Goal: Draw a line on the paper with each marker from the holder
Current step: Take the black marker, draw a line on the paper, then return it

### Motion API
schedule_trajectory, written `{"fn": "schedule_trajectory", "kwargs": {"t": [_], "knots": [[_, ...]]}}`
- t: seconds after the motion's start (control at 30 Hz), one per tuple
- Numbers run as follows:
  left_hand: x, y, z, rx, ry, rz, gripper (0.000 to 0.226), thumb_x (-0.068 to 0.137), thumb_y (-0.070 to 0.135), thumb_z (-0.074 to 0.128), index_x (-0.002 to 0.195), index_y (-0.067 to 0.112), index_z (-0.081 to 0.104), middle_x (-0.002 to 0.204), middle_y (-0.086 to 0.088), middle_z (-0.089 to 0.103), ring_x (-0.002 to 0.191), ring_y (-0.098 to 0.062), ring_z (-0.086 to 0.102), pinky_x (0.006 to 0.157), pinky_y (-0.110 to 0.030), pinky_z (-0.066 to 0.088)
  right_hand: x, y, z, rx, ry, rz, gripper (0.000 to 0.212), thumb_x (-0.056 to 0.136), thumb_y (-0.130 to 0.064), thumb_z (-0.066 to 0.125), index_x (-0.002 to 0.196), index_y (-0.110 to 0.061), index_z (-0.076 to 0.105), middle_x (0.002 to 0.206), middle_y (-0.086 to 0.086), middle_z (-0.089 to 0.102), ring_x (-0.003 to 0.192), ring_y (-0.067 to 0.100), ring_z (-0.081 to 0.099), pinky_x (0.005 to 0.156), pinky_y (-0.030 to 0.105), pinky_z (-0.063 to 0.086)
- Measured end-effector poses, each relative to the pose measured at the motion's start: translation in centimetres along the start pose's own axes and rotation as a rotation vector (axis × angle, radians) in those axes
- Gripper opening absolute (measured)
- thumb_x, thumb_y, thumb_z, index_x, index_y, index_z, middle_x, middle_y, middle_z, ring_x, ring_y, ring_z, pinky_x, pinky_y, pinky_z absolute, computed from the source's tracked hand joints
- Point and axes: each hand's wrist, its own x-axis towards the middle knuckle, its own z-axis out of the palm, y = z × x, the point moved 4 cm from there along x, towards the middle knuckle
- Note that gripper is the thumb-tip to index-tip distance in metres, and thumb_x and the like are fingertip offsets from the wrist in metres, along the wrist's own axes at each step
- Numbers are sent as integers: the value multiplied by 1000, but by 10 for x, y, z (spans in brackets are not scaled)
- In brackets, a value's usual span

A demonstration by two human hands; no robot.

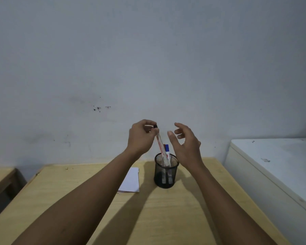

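A black mesh holder (165, 171) stands on the wooden table (113, 218), a little past its middle. My left hand (140, 137) pinches the black-capped top of a white marker (160, 146), which leans with its lower end still inside the holder. A blue-capped marker (167, 149) and a red-capped one (164, 146) stand in the holder behind it. My right hand (186, 145) hovers just right of the markers, fingers apart, holding nothing. A white sheet of paper (131, 181) lies flat to the left of the holder, partly under my left forearm.
A white cabinet top (276, 156) borders the table on the right. Another wooden surface (0, 177) sits at the left, across a gap. A grey wall (148, 68) rises right behind the table.
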Motion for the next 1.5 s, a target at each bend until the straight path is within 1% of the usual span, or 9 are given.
{"fn": "schedule_trajectory", "kwargs": {"t": [0.17, 0.3, 0.43, 0.53, 0.63, 0.8, 0.97, 1.13, 1.5], "knots": [[-19, 43, -45, -337, 90, -153, 17, 84, 18, 73, 100, 16, 72, 92, 0, 72, 85, -8, 64, 62, -27, 43, -3, -43, -16, 388, -199, 270, 36, 86, -47, 74, 106, -17, 76, 88, -4, 76, 82, 13, 70, 72, 24, 52], [-40, 61, -72, -381, 63, -124, 17, 80, 20, 78, 96, 17, 72, 87, 2, 73, 76, -4, 63, 62, -25, 41, -13, -69, -28, 841, -158, 469, 18, 84, -33, 79, 92, -17, 74, 81, -3, 76, 82, 17, 69, 78, 36, 42], [-60, 75, -87, -359, 44, -81, 19, 79, 23, 79, 95, 17, 71, 92, -2, 74, 83, -12, 66, 67, -27, 46, -19, -98, -33, 1318, -48, 566, 41, 80, -52, 79, 96, -17, 63, 80, -1, 69, 66, 12, 63, 75, 35, 49], [-70, 82, -96, -452, 71, -159, 24, 80, 29, 78, 100, 19, 70, 96, 1, 73, 92, -16, 65, 77, -37, 50, -27, -119, -36, 1466, -39, 559, 57, 79, -61, 74, 108, -13, 63, 93, 4, 63, 87, 17, 62, 83, 37, 48], [-79, 91, -101, -472, 71, -163, 29, 80, 33, 76, 103, 17, 69, 100, 1, 73, 95, -16, 65, 81, -40, 50, -38, -136, -34, 1177, -153, 469, 49, 84, -50, 75, 116, -13, 69, 107, 4, 61, 102, 20, 58, 82, 40, 47], [-91, 104, -106, -309, 50, 43, 24, 78, 27, 80, 91, 11, 68, 86, -4, 74, 76, -11, 65, 70, -29, 48, -48, -158, -33, 820, -234, 307, 21, 93, -36, 71, 90, -15, 72, 72, -5, 65, 70, 12, 56, 66, 31, 42], [-94, 104, -118, 348, 99, 386, 21, 78, 47, 74, 94, 36, 68, 88, 22, 71, 84, -3, 61, 84, -41, 43, -50, -168, -42, 598, -170, 140, 25, 94, -33, 70, 81, -12, 73, 70, -1, 67, 59, 8, 54, 61, 22, 45], [-99, 103, -122, 678, 190, 643, 20, 90, 49, 57, 98, 37, 71, 81, 13, 71, 83, -12, 59, 85, -45, 33, -49, -166, -32, 617, -192, 137, 28, 94, -33, 71, 82, -7, 73, 67, 0, 64, 58, 10, 51, 60, 22, 44], [-76, 39, -137, 116, -344, 112, 39, 97, 39, 50, 85, 13, 75, 81, -1, 76, 71, -10, 63, 70, -14, 48, -41, -137, 21, 616, -312, 91, 27, 99, -31, 63, 88, -8, 72, 72, 2, 63, 61, 9, 53, 55, 10, 44]]}}
